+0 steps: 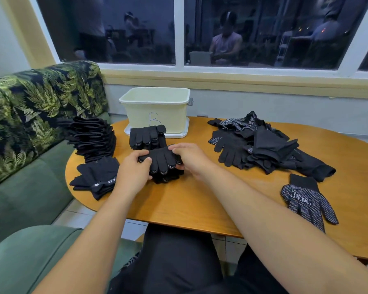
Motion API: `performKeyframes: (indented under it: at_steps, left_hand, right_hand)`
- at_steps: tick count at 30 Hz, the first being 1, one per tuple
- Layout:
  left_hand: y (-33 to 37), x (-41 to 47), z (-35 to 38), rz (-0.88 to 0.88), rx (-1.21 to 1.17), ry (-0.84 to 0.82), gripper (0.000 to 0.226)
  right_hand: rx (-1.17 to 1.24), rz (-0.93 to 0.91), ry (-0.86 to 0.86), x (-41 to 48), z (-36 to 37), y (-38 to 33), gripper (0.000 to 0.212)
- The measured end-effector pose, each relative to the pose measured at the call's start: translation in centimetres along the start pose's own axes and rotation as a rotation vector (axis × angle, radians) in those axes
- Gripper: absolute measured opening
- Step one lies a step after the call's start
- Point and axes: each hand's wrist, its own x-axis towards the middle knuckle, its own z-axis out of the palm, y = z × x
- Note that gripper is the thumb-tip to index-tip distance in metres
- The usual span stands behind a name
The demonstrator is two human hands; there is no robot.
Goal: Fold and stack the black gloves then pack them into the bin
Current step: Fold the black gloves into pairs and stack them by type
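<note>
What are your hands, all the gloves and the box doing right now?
left hand, gripping the folded glove's left end.
right hand, gripping its right end.
folded glove, folded, at the top of a short stack.
bin, open-topped, contents hidden.
tall stack, folded, leaning.
loose pile, unfolded, jumbled.
single glove, lying flat, dotted side up.

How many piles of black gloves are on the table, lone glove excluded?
5: tall stack far left, low pile near left, short stack before the bin, held stack centre, loose heap right. Left two may touch.
</note>
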Motion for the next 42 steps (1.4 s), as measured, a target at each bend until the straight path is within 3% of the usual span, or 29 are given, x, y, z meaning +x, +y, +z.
performKeyframes:
  at_steps: [5, 8, 14, 19, 30, 39, 42]
  left_hand:
    - [-0.5, 0.0, 0.8, 0.026, 0.136, -0.026, 0.038]
    - [-1.3, 0.1, 1.2, 0.048, 0.204, -0.017, 0.043]
    - [-1.2, -0.5, 1.4, 0.072, 0.371, 0.026, 0.046]
    - [-0.3, -1.9, 1.1, 0.239, 0.530, 0.156, 0.038]
    - [3.3, -4.4, 8.3, 0.430, 0.411, -0.107, 0.029]
    - [4.5, -7.5, 15.7, 0.579, 0.519, -0.339, 0.026]
    - [4.8, -7.6, 16.6, 0.613, 0.544, -0.373, 0.024]
  right_hand:
    - [-0.137, 0.009, 0.021, 0.7, -0.2, 1.4, 0.022]
    - [-0.265, -0.054, 0.006, 0.7, -0.1, 2.1, 0.030]
    - [-0.777, -0.272, 0.074, 0.2, -0.6, 2.2, 0.047]
    - [-0.769, -0.316, 0.147, -2.8, -3.8, 2.2, 0.039]
    - [-0.709, -0.329, 0.371, -11.7, -13.9, 3.6, 0.031]
    - [-0.854, -0.263, 0.621, -16.3, -23.3, 6.9, 0.027]
    - [-1.074, -0.116, 0.656, -16.8, -24.3, 7.8, 0.035]
